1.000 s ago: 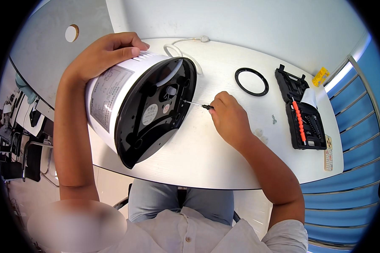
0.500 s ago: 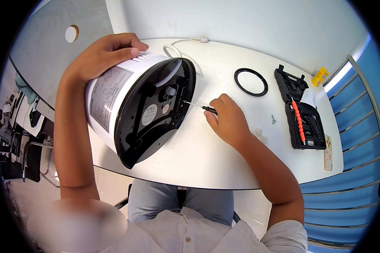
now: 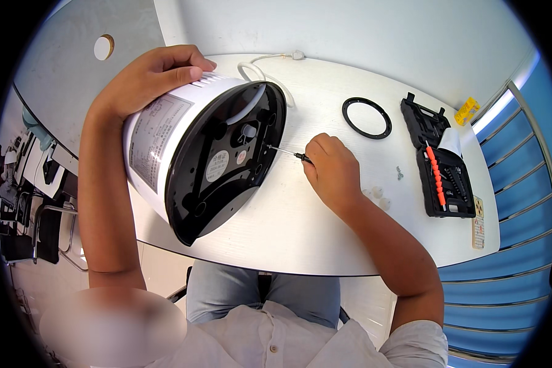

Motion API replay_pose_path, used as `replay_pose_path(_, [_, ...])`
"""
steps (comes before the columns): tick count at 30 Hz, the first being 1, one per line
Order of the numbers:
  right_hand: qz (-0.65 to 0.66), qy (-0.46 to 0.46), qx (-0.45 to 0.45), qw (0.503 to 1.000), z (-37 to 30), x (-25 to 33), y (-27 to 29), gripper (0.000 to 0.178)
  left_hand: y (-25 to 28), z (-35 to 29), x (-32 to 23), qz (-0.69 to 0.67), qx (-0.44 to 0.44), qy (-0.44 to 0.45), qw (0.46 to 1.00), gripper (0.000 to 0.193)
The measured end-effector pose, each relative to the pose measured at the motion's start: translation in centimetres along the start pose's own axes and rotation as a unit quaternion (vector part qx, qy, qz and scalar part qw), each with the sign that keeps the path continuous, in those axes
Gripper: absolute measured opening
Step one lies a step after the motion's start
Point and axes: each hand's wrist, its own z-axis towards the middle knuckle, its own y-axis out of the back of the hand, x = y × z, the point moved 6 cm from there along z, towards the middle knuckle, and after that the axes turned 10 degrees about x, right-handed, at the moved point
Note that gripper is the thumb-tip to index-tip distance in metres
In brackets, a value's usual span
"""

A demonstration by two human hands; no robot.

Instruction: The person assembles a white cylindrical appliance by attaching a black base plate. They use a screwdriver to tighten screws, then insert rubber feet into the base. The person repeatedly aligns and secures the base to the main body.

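Observation:
A white appliance (image 3: 193,116) lies tilted on its side, its black underside (image 3: 227,178) facing right. My left hand (image 3: 165,73) is closed over its upper side beside the vent slots, gripping it. In my right hand (image 3: 332,168) is a thin screwdriver (image 3: 300,156), pinched by its black handle. Its metal shaft points left, and the tip meets the underside near the right edge, apparently at a screw hole. Round stickers (image 3: 218,165) and a grey tube (image 3: 246,105) show on the underside. A pale power cord (image 3: 260,59) runs behind the appliance to a plug.
A black ring (image 3: 374,136) lies beyond my right hand. To the right are small screws (image 3: 400,173), round translucent pads (image 3: 377,197), an open black tool case (image 3: 432,208) with an orange flexible shaft (image 3: 435,175), a remote control (image 3: 478,227) and a yellow packet (image 3: 467,111). Metal railings (image 3: 521,178) border the table.
My right hand has turned slightly about the screwdriver handle, its fingers more curled. The screwdriver tip stays at the same spot, and the appliance and my left hand have hardly moved.

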Motion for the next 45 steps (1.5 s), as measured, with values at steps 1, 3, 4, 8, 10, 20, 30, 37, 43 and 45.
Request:
replay_pose_path(1, [0.003,-0.003,-0.002,1.0,0.0,-0.1,-0.1,0.018,0.0,0.0,0.0,-0.001,0.001,0.001,1.0,0.046])
replay_pose_path(3, [0.037,-0.055,0.057,0.996,0.0,-0.6,-0.7,0.018,0.0,0.0,-0.1,-0.002,0.0,0.002,1.0,0.046])
replay_pose_path(4, [0.054,-0.081,0.087,0.991,-0.1,-0.8,-1.0,0.018,0.0,-0.1,-0.1,-0.003,-0.002,0.001,1.0,0.046])
replay_pose_path(8, [0.066,-0.068,0.079,0.992,-0.2,-0.6,-0.9,0.019,0.1,-0.1,-0.1,-0.004,0.001,-0.003,1.0,0.046])
replay_pose_path(10, [0.06,-0.058,0.076,0.994,-0.3,-0.7,-0.9,0.02,0.1,-0.1,-0.2,-0.007,0.002,-0.006,1.0,0.046])
replay_pose_path(20, [-0.004,-0.029,0.052,0.998,0.0,-0.3,-0.3,0.022,0.0,-0.1,-0.3,-0.006,0.003,-0.003,1.0,0.044])
replay_pose_path(30, [0.093,-0.12,0.152,0.977,-0.3,-0.8,-1.9,0.023,0.1,-0.2,-0.2,-0.013,0.004,-0.001,1.0,0.043])
replay_pose_path(37, [0.033,-0.035,0.072,0.996,-0.1,-0.5,-1.1,0.019,0.0,-0.2,-0.2,-0.009,0.012,-0.003,1.0,0.045])
replay_pose_path(43, [0.063,-0.072,0.101,0.99,0.1,-1.0,-1.4,0.023,0.0,-0.2,-0.2,-0.014,0.009,-0.004,1.0,0.046])
replay_pose_path(45, [0.074,-0.095,0.118,0.986,0.1,-1.2,-1.6,0.023,0.0,-0.1,-0.2,-0.016,0.009,-0.005,1.0,0.045])
